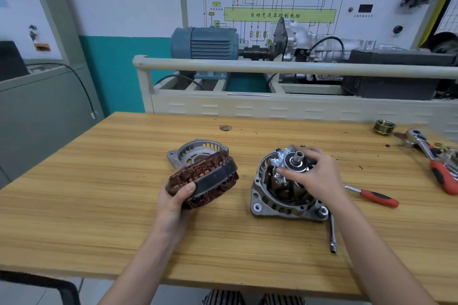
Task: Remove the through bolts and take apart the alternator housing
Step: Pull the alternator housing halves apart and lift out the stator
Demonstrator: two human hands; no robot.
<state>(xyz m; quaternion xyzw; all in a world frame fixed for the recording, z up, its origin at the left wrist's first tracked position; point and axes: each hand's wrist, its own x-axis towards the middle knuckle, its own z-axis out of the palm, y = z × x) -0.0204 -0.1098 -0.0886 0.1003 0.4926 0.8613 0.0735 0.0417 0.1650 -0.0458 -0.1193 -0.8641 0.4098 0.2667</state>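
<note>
Left hand (pixel 177 195): curled round the near edge of the copper winding ring (pixel 203 179), thumb on top, fingers beneath. It holds the ring tilted, the far edge leaning on or over the empty end cover (pixel 198 152); which of the two cannot be told.

Right hand (pixel 313 176): fingers spread and bent over the top of the rotor (pixel 288 169), fingertips gripping its clawed metal crown around the shaft (pixel 297 157).

Key relation: the rotor sits directly under the right hand, the nearer one. Its shaft stands close to upright, tipped slightly toward the far side, so the way out of the housing half (pixel 277 203) is probably straight up along that axis. The left hand is occupied and well apart to the left.

Appearance: housing half is silver cast metal, slotted round its wall, with bolt lugs at the near corners; it lies open side up on the wooden table (pixel 99 193), mid-right. Rotor is grey, with a dark bearing ring at the shaft. Winding ring is reddish-brown wire inside a black band.

Outward: red-handled tool (pixel 374 197) just right of the housing, a bent socket bar (pixel 332 235) in front, ratchets (pixel 431 156) and a brass pulley (pixel 384 127) at far right.

Status, by judgement: housing already split; rotor not yet lifted.
</note>
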